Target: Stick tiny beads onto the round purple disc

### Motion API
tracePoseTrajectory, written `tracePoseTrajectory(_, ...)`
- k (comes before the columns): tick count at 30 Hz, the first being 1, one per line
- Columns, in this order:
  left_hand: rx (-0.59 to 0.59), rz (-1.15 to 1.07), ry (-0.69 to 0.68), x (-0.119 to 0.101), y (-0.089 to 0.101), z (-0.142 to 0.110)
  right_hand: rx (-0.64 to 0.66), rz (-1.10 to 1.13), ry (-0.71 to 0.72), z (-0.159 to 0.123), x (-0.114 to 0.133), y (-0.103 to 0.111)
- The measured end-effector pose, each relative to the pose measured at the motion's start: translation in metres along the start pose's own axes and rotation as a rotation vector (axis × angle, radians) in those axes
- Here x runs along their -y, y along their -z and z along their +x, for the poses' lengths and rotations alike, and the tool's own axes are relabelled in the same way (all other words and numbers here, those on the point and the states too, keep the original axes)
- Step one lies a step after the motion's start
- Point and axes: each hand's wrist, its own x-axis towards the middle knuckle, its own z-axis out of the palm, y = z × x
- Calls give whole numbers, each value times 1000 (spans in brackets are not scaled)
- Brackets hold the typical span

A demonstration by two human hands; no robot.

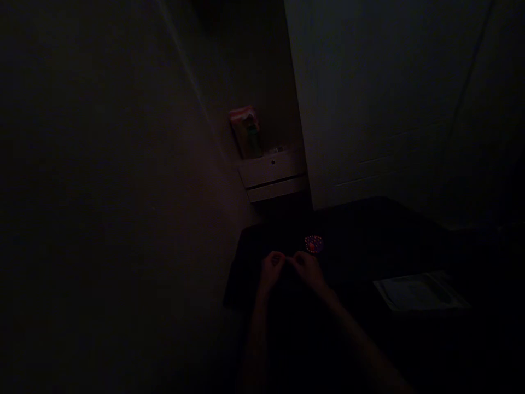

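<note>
The view is very dark. Over a dark table (353, 224), my left hand (272, 267) and my right hand (307, 267) are close together, fingertips nearly meeting. Both look closed in a pinch; whatever lies between the fingers is too dark and small to make out. Just beyond my right hand sits a small round thing (318, 244) with a ring of glowing pink and purple dots and an orange glow at one side.
Flat, pale papers or a packet (420, 291) lie to the right. Behind the table, a white drawer unit (273, 169) carries a red-and-white topped box or bag (245, 131). Walls stand at the left (123, 191) and the right (369, 98).
</note>
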Motion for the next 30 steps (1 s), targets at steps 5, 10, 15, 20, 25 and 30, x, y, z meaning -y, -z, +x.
tracePoseTrajectory(5,5,5,5,-16,0,-1,-5,-58,-22,2,8,7)
tracePoseTrajectory(10,16,-32,-6,-22,-1,-3,9,1,23,1,11,14)
tracePoseTrajectory(15,18,-29,-5,-33,2,-4,16,-24,12,0,25,23)
tracePoseTrajectory(20,11,-28,-6,-42,7,-2,28,-70,21,3,35,25)
tracePoseTrajectory(25,11,-33,-27,-39,8,3,12,-30,-11,8,34,22)
tracePoseTrajectory(30,-9,-36,-31,-37,6,-1,12,2,50,5,34,28)
